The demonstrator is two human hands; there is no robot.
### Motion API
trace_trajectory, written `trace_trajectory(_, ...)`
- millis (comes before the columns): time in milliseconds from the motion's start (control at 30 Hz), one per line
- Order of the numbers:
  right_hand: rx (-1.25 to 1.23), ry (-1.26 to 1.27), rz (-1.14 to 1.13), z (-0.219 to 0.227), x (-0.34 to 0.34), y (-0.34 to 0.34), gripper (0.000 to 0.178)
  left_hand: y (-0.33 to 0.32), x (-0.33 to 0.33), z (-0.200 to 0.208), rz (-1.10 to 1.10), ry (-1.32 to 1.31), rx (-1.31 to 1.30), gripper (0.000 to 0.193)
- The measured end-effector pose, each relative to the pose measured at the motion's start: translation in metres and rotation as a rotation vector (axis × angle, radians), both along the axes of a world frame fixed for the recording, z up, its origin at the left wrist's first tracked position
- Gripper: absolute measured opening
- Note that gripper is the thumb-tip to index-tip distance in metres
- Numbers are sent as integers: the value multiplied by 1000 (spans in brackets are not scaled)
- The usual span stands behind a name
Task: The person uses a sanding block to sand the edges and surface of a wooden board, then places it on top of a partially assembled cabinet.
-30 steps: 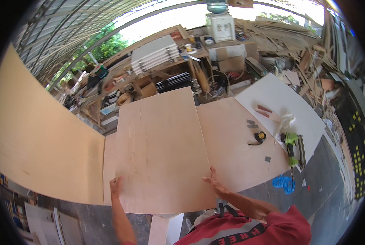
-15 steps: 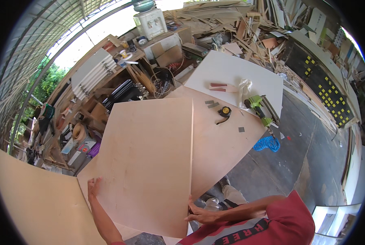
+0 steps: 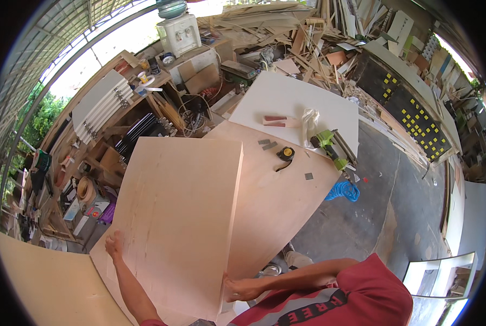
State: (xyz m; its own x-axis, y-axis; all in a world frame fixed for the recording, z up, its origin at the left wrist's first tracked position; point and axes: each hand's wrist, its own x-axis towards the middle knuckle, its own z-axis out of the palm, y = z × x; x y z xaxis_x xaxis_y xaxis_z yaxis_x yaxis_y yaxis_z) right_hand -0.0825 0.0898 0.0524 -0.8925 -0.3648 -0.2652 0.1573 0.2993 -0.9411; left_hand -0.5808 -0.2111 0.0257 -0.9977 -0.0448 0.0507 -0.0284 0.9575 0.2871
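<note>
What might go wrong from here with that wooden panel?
The wooden panel might slip, since the left hand and right hand grip only its edges. Swung rightward, it may hit the tape measure on the larger board. The green nail gun lies by the board's edge; snagging the blue hose might drag it off.

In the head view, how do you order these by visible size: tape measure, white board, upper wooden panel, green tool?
Largest to smallest, as they look:
1. upper wooden panel
2. white board
3. green tool
4. tape measure
</note>
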Motion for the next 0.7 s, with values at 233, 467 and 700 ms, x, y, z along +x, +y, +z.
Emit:
trace_trajectory(233, 182, 234, -424, -51, -66, 150, 36, 83, 133, 5, -545, 375, 30, 83)
trace_trajectory(467, 175, 314, -973, 19, -112, 263, 27, 328, 308, 64, -930, 188, 136, 69)
trace_trajectory(700, 275, 338, -799, 26, -22, 350, 20, 444, 278, 41, -869, 257, 66, 47)
